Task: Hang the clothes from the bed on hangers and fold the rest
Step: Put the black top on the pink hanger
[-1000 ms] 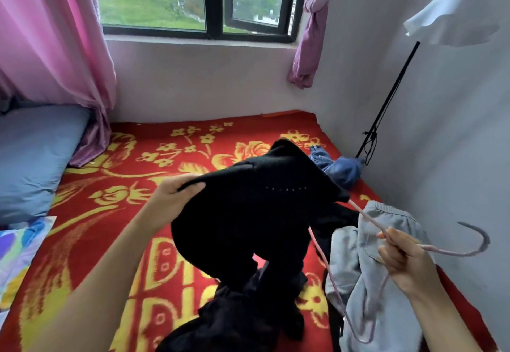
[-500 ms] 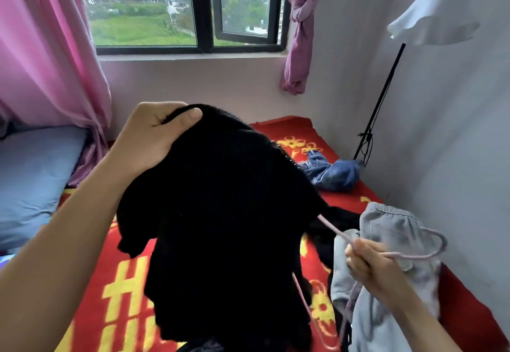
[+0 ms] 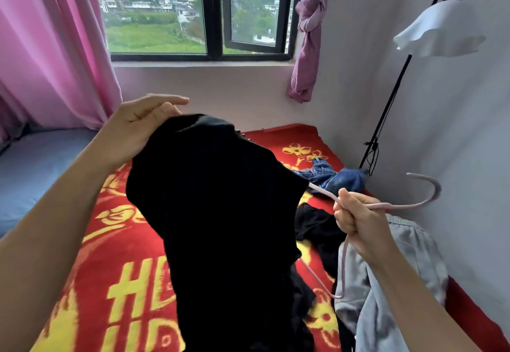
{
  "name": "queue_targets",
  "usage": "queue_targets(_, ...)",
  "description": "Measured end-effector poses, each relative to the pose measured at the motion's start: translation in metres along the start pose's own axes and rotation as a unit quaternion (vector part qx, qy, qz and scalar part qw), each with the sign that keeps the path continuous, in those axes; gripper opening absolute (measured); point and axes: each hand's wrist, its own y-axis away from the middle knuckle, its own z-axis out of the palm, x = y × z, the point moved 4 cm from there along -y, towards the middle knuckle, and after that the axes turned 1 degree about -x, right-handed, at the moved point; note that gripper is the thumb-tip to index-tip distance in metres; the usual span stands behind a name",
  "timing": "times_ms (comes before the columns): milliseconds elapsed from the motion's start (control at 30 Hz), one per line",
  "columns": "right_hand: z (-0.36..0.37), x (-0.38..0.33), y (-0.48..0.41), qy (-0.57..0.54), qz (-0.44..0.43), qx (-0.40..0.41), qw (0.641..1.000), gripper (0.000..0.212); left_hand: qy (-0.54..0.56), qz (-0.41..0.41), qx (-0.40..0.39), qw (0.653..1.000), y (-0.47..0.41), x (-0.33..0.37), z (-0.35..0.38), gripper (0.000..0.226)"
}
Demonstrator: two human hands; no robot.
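1. The left hand (image 3: pixel 143 128) is up in the left middle of the frame. It pinches the top edge of the black top (image 3: pixel 220 213) and holds it up over the bed (image 3: pixel 110 269).
2. The black top hangs down long, from the middle of the frame to the bottom edge.
3. The right hand (image 3: pixel 358 222) is in the right middle of the frame. It is closed tight round the pink hanger (image 3: pixel 400 204), near the neck.
4. The hook points to the right of the frame, away from the black top.
5. One arm of the pink hanger runs up and left and meets the right edge of the black top. It is hard to tell if it goes inside the cloth or just behind it.
6. The other arm of the pink hanger drops toward the lower right, in front of the grey pants (image 3: pixel 400 282).
7. The pink hanger sits to the right of the black top, so the right hand is the near one. It looks like the right hand must push the pink hanger left into the black top while the left hand keeps the top edge up.
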Motion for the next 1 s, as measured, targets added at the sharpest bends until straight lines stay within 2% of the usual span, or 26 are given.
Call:
queue_targets(67,0.006,-0.007,-0.002,0.017,-0.020,-0.004,1.000,0.037,-0.031,0.002,-0.039,0.999,0.001,0.001,0.004,0.022)
queue_targets(100,0.010,-0.008,-0.003,0.028,-0.023,-0.009,0.999,0.039,-0.083,0.000,-0.089,0.993,0.001,0.001,0.012,0.027)
queue_targets(167,0.017,-0.006,-0.002,0.051,-0.018,-0.018,0.998,0.044,-0.233,0.014,-0.208,0.950,0.002,0.003,0.035,0.048)
queue_targets(200,0.018,-0.004,-0.001,0.060,-0.013,-0.018,0.998,0.046,-0.289,0.031,-0.245,0.925,0.004,0.005,0.045,0.052)
queue_targets(267,0.015,-0.004,0.003,0.065,0.005,-0.015,0.998,0.042,-0.312,0.077,-0.262,0.910,0.010,0.010,0.058,0.047)
queue_targets(333,0.017,-0.011,0.006,0.081,0.010,-0.019,0.996,0.037,-0.315,0.122,-0.249,0.907,0.020,0.013,0.071,0.047)
queue_targets(433,0.036,-0.020,0.007,0.151,-0.016,-0.040,0.988,0.056,-0.289,0.191,-0.221,0.912,0.041,0.018,0.103,0.040)
queue_targets(567,0.067,-0.024,0.011,0.125,-0.008,-0.036,0.991,0.051,-0.220,0.193,-0.210,0.933,0.057,0.026,0.131,0.047)
queue_targets(633,0.070,-0.031,0.009,0.115,-0.011,-0.019,0.993,0.046,-0.175,0.164,-0.178,0.954,0.053,0.027,0.129,0.042)
queue_targets(667,0.070,-0.037,0.008,0.149,-0.040,-0.017,0.988,0.042,-0.166,0.152,-0.155,0.962,0.052,0.027,0.126,0.038)
queue_targets(700,0.069,-0.044,0.008,0.213,-0.092,-0.009,0.973,0.039,-0.170,0.145,-0.127,0.966,0.048,0.026,0.121,0.033)
queue_targets(733,0.065,-0.050,0.012,0.297,-0.168,0.021,0.940,0.034,-0.178,0.131,-0.095,0.971,0.044,0.024,0.114,0.028)
queue_targets(767,0.060,-0.057,0.019,0.379,-0.262,0.072,0.885,0.030,-0.182,0.107,-0.060,0.976,0.039,0.022,0.103,0.023)
queue_targets(800,0.056,-0.061,0.031,0.419,-0.352,0.118,0.828,0.025,-0.184,0.084,-0.028,0.979,0.033,0.020,0.092,0.021)
queue_targets(833,0.055,-0.058,0.044,0.425,-0.421,0.135,0.790,0.018,-0.183,0.068,-0.004,0.981,0.028,0.019,0.081,0.023)
queue_targets(867,0.054,-0.049,0.056,0.413,-0.466,0.121,0.773,0.012,-0.175,0.058,0.013,0.983,0.023,0.021,0.071,0.023)
queue_targets(933,0.059,-0.023,0.069,0.387,-0.459,0.049,0.798,0.007,-0.151,0.050,0.039,0.987,0.014,0.027,0.056,0.017)
queue_targets(1000,0.061,0.002,0.066,0.383,-0.358,0.045,0.850,0.013,-0.132,0.061,0.052,0.988,0.009,0.037,0.047,0.025)
